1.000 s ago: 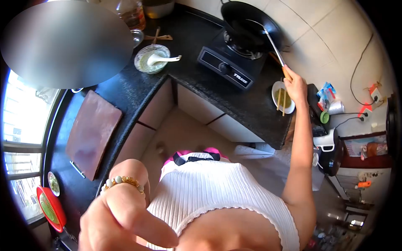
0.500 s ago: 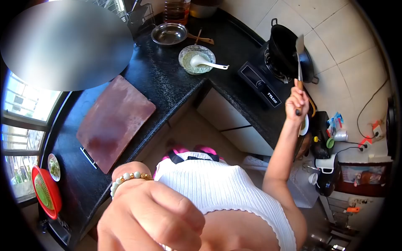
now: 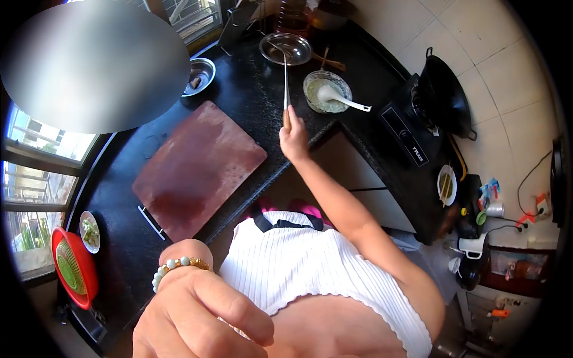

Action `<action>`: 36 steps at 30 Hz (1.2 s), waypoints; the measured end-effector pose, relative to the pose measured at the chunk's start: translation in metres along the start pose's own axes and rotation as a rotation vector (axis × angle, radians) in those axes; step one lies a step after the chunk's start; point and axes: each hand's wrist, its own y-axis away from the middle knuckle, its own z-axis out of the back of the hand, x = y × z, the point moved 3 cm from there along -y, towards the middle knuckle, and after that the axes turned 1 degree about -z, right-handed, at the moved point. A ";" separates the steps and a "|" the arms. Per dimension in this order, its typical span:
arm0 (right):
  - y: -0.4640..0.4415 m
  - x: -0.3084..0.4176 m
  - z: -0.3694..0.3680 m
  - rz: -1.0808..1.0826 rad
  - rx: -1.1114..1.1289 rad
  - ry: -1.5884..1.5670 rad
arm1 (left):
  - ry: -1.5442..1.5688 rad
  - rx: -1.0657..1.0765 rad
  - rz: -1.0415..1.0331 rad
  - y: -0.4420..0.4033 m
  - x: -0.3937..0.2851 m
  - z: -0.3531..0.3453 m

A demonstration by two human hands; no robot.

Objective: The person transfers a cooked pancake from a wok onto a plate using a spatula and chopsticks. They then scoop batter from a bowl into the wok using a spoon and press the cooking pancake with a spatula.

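Note:
My right hand (image 3: 294, 137) is wrapped round the wooden handle of a metal spatula (image 3: 286, 83). Its far end is over a shallow steel bowl (image 3: 296, 55) at the back of the counter; whether they touch I cannot tell. Close by is a glass bowl of pale batter (image 3: 313, 105), with a white ladle (image 3: 334, 95) resting in it. My left hand (image 3: 200, 316), with a beaded bracelet at the wrist, is close to the camera, fingers curled; what they hold, if anything, is hidden. A black wok (image 3: 444, 95) stands on the stove (image 3: 406, 134) at right.
A reddish-brown board (image 3: 200, 170) lies on the dark counter (image 3: 239, 77). Left of it are a small dish (image 3: 90, 232) and a red basin (image 3: 89, 268) with a green strainer. A steel basin (image 3: 205, 74) stands behind. A blurred grey disc (image 3: 95, 65) covers the upper left.
My right hand has swung the spatula left, from over the wok to the steel bowl. The view has shifted, uncovering the steel basin and the plate beside the stove. My left hand stays curled near the camera.

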 end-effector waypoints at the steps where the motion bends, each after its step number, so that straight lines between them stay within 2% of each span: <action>1: 0.006 0.002 -0.013 -0.019 0.011 0.069 | -0.012 -0.016 0.013 0.002 -0.006 0.003; 3: 0.012 0.002 -0.034 -0.115 0.058 0.178 | -0.030 -0.033 0.024 0.005 -0.014 0.010; 5: 0.014 -0.001 -0.048 -0.224 0.115 0.145 | -0.034 -0.039 0.030 0.008 -0.019 0.017; 6: 0.015 -0.003 -0.055 -0.280 0.142 0.130 | -0.056 -0.122 -0.032 0.011 -0.020 0.020; 8: 0.015 -0.010 -0.067 -0.208 0.091 0.212 | -0.095 -0.286 -0.156 0.018 -0.020 0.022; 11: 0.011 -0.017 -0.077 -0.126 0.067 0.297 | -0.091 -0.101 0.088 0.012 -0.033 0.029; 14: 0.007 -0.022 -0.076 -0.142 0.153 0.369 | -0.080 -0.207 0.153 0.014 -0.038 0.034; 15: 0.006 -0.018 -0.072 -0.163 0.171 0.385 | -0.077 -0.305 0.127 0.012 -0.034 0.034; 16: 0.005 -0.016 -0.069 -0.179 0.189 0.402 | -0.078 -0.303 0.098 0.012 -0.033 0.037; 21: 0.007 -0.031 -0.064 -0.118 0.108 0.203 | -0.062 -0.254 0.009 0.014 -0.035 0.042; 28: 0.017 -0.039 -0.047 0.015 0.063 0.113 | 0.111 -0.191 -0.016 0.005 -0.055 0.050; 31: 0.014 -0.022 -0.018 0.143 0.030 0.086 | 0.287 -0.179 -0.098 -0.003 -0.052 0.053; 33: -0.006 -0.006 0.019 0.251 -0.019 0.109 | 0.445 -0.237 -0.283 -0.001 -0.022 0.055; 35: -0.031 0.002 0.067 0.300 -0.072 0.202 | 0.595 -0.237 -0.165 0.004 0.008 0.066; 36: -0.044 -0.002 0.090 0.302 -0.099 0.282 | 0.438 -0.273 -0.015 0.017 0.022 0.075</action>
